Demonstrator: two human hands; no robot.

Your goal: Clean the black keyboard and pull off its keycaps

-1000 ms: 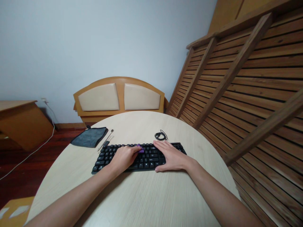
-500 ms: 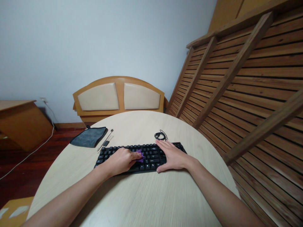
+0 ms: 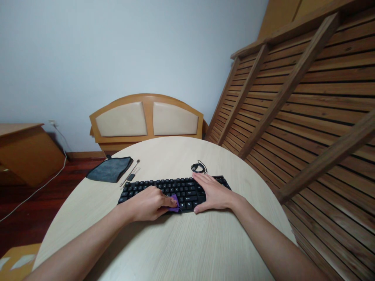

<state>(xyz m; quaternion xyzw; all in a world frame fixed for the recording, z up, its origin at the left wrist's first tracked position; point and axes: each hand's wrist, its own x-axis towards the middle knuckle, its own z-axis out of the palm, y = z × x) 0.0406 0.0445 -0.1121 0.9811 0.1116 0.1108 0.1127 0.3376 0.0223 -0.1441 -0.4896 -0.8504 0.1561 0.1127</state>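
A black keyboard (image 3: 190, 193) lies on the round pale wooden table (image 3: 187, 242). My left hand (image 3: 150, 203) is closed on a small purple cloth (image 3: 174, 203), pressing it against the keys near the keyboard's front edge. Part of the keys is hidden under this hand. My right hand (image 3: 213, 194) spans the keyboard's right end, thumb at the near edge and fingers at the far edge, gripping it. Just beyond those fingers is a coiled black cable (image 3: 199, 168).
A folded grey cloth (image 3: 110, 170) lies at the table's back left. Beside it are a thin stick-like tool (image 3: 135, 167) and a small black piece (image 3: 131, 177). Past the table stand a headboard (image 3: 149, 117) and, on the right, a leaning slatted wooden frame (image 3: 293, 105).
My left hand has slid the purple cloth toward me, from the middle key rows to the keyboard's front edge. My right hand stays in place on the keyboard.
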